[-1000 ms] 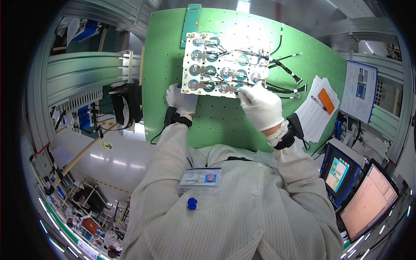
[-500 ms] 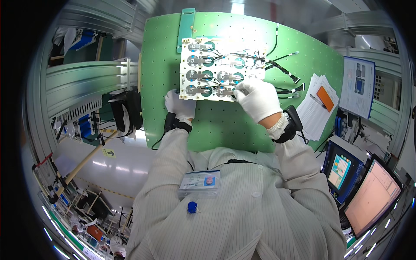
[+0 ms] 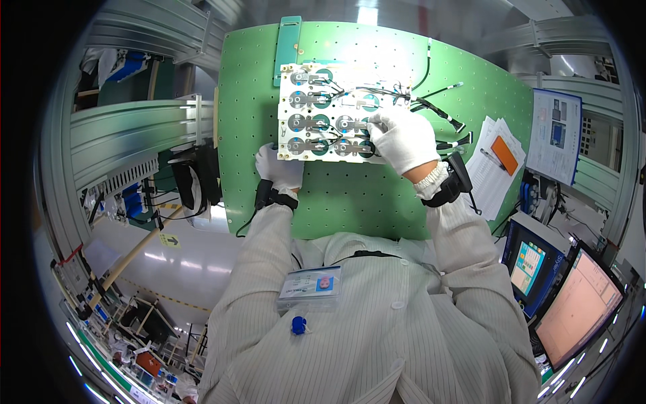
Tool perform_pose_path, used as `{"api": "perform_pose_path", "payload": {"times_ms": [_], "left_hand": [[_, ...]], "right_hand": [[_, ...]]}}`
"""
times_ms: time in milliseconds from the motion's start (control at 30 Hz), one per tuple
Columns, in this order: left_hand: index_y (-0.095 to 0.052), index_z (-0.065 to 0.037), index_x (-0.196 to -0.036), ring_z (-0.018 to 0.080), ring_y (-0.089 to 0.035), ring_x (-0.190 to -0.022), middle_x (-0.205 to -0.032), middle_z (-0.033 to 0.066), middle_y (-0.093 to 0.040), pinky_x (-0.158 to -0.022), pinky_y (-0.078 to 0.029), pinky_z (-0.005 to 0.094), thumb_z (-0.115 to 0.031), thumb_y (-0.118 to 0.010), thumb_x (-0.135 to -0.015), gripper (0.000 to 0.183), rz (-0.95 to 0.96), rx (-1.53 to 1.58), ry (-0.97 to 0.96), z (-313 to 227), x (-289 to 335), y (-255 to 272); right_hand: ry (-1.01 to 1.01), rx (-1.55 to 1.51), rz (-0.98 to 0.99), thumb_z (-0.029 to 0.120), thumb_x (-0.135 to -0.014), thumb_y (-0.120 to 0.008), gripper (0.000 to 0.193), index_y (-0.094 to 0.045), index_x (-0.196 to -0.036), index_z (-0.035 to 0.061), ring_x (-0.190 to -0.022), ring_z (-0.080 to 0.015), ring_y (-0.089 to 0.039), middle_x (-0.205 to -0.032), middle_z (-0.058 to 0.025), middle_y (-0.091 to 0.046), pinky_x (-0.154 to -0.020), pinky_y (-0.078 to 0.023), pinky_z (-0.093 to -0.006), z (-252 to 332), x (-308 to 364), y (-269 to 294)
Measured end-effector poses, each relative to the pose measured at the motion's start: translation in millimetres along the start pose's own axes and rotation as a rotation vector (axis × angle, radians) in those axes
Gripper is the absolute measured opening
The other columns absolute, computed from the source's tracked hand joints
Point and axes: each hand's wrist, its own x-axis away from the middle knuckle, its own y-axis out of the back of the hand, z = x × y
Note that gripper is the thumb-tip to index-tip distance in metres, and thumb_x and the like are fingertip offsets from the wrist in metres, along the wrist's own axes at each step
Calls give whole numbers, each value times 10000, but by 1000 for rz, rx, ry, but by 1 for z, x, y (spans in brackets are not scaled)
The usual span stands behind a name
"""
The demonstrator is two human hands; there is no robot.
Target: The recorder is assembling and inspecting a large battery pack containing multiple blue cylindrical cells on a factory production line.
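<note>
A white panel (image 3: 330,110) carries rows of round grey-and-teal parts with grey metal strips and black wires. My left hand (image 3: 279,170), in a white glove, holds the panel's near left corner, its fingers partly hidden beneath the edge. Over the panel's right half is my right hand (image 3: 406,140), also gloved. Its thumb and fingertips are pinched together close to the round parts; whatever is between them is too small to make out. Black cables with connectors (image 3: 459,126) extend from the panel's right side.
The panel is on a green perforated work surface (image 3: 336,198), with a green bar (image 3: 289,44) behind it. Papers (image 3: 486,172) with a pen and an orange card (image 3: 505,154) lie to the right. Beyond them are a blue-edged document board (image 3: 555,135) and a monitor (image 3: 582,303).
My right hand has moved slightly away from me, up from the panel's near edge, fingertips still pinched. My left hand stays at the corner. The view has shifted a little.
</note>
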Motion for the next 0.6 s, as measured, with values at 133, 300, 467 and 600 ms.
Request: {"api": "perform_pose_path", "payload": {"times_ms": [133,300,467,600], "left_hand": [[-703,-83,-916,311,-606,-817,-869,99,-641,-681,-477,430,-389,-793,-737,366,151,76,85,5,5,-11],[-700,-114,-1021,308,-538,-1006,-1048,96,-599,-841,-451,422,-394,-792,-744,405,261,-1,91,-5,4,-8],[-675,-124,-1044,319,-496,-1041,-1107,97,-559,-857,-415,451,-400,-780,-764,407,282,204,261,20,15,-16],[-673,-120,-1023,320,-499,-1042,-1080,105,-555,-842,-417,446,-414,-785,-758,411,315,62,173,-10,1,-1]], "right_hand": [[4,-20,-13,230,-854,-704,98,-742,-871,142,-807,-303,-682,-831,-92,-700,-727,-542,-412,-3,1,0],[10,6,-23,219,-846,-693,84,-739,-837,150,-794,-293,-680,-813,-83,-694,-715,-542,-406,-5,1,0],[97,18,-47,214,-847,-679,84,-728,-806,159,-762,-295,-676,-779,-82,-686,-683,-536,-414,4,-3,-6],[92,50,-42,215,-854,-672,99,-711,-784,157,-726,-306,-670,-741,-91,-676,-657,-531,-423,-5,-3,-4]]}}
